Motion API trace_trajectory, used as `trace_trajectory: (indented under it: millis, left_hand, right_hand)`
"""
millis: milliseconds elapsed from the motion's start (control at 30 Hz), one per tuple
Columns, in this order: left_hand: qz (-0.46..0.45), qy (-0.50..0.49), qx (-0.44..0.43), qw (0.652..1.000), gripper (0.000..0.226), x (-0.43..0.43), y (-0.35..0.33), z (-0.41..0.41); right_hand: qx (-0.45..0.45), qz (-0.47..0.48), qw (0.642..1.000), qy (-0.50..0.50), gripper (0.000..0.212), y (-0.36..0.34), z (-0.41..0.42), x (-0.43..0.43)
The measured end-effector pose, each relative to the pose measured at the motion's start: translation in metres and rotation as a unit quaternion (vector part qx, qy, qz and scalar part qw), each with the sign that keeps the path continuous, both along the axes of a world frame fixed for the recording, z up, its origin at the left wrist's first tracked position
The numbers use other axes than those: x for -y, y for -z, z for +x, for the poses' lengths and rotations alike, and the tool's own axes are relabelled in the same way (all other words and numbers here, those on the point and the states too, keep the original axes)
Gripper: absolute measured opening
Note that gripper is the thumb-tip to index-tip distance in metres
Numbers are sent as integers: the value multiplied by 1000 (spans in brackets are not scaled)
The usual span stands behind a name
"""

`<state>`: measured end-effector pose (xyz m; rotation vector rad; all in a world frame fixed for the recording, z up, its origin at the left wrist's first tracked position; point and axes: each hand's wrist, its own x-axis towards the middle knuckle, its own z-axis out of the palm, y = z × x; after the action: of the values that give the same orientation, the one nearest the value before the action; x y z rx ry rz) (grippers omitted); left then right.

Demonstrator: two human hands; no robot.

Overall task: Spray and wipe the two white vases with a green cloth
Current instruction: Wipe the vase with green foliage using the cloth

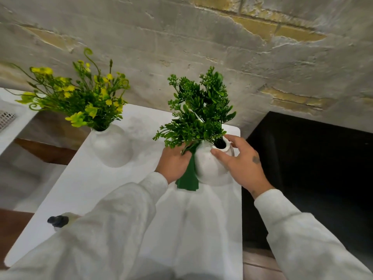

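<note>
A person in a pale long-sleeved top works over a white tabletop [113, 188] set against a rough plastered wall [181, 47], seen from the head camera.

The left hand [173, 161] grips a folded green cloth [188, 176] and presses it against the left side of the green-sprig vase [209, 168]. This round white vase sits near the tabletop's far right corner. The cloth's loose end hangs below the hand toward the person.

The right hand [242, 164] holds the same vase from the other side, with the thumb across its front shoulder and the fingers curved round the rim of its mouth. The vase's dark green foliage [199, 110] rises above both hands (its lowest sprigs brush the left knuckles). Whether the vase rests fully on the tabletop cannot be told.

The yellow-flower vase [110, 146], also round and white, stands well apart from both hands at the far left edge.

A spray bottle [58, 220] stands by the left edge nearer the person. Only its dark, blurred head shows past the left sleeve [113, 219].

A black surface [312, 168] lies beyond the tabletop's right edge.
</note>
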<state>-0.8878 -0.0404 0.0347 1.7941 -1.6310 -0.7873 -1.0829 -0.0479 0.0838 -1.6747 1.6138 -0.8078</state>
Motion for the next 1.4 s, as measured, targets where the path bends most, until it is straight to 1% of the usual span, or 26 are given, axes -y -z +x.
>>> trace_trajectory:
  millis: [33,67,100,200,233,267,300,333,400,433,500,567,600,633,700,767,833,933,967,1100,1400]
  left_hand:
    - [17,-6,-23,1000,32,-1,3,0]
    - [13,-13,-43,999,32,-3,3,1]
    - [-17,-17,-48,999,33,-7,-1,-1]
    - [-165,6,-34,986,34,-17,-14,-13]
    - [-189,9,-20,982,32,-15,-14,-17]
    - [-191,4,-3,982,30,-14,-16,-20]
    - [-165,-7,0,986,27,-12,-19,-21]
    - [-115,-17,-14,993,26,-10,-20,-20]
    - [0,-43,-71,997,27,-6,-17,-14]
    - [38,-54,-99,993,28,-6,-12,-10]
    - [52,-67,-117,989,30,-12,-5,-8]
    - [15,-62,-147,987,35,-24,-4,-11]
    - [-20,-53,-159,986,36,-28,-5,-13]
    - [-61,-43,-152,986,37,-30,-7,-15]
    - [-142,-21,-96,985,36,-25,-8,-19]
    - [-180,-14,-37,983,33,-16,-11,-23]
    - [-153,-25,-16,988,30,-10,-15,-24]
    - [-96,-30,-21,995,31,-6,-15,-19]
    - [-95,-23,-17,995,32,-8,-17,-18]
    - [-147,37,-13,988,38,-20,-22,-23]
    - [-159,61,4,985,46,-49,-12,-23]
  right_hand:
    - [-1,2,1000,0,53,0,-1,0]
    - [2,3,1000,0,52,-1,0,0]
    - [6,5,1000,0,52,-2,0,0]
    - [14,-2,1000,0,49,0,1,0]
    - [14,-3,1000,-1,49,0,1,-1]
    - [13,-2,1000,-2,49,0,1,-1]
    - [10,1,1000,-3,49,-1,0,-1]
    - [7,5,1000,-4,50,-1,0,-1]
    - [8,10,1000,-2,51,-3,0,-1]
    - [11,12,1000,-3,51,-3,0,-1]
    - [13,13,1000,-6,50,-3,0,-1]
    - [13,17,1000,-7,50,-4,0,0]
    - [12,17,1000,-7,51,-4,-1,0]
    - [12,15,1000,-7,51,-4,-1,0]
    - [9,9,1000,-12,51,-4,-2,1]
    - [7,7,1000,-19,49,-3,-2,2]
    - [7,6,1000,-19,48,-3,-3,3]
    - [12,12,1000,-17,47,-3,-3,4]
    - [14,14,1000,-17,46,-3,-4,4]
    - [22,15,999,-27,49,-4,-6,6]
    - [34,20,999,-31,52,-3,-9,9]
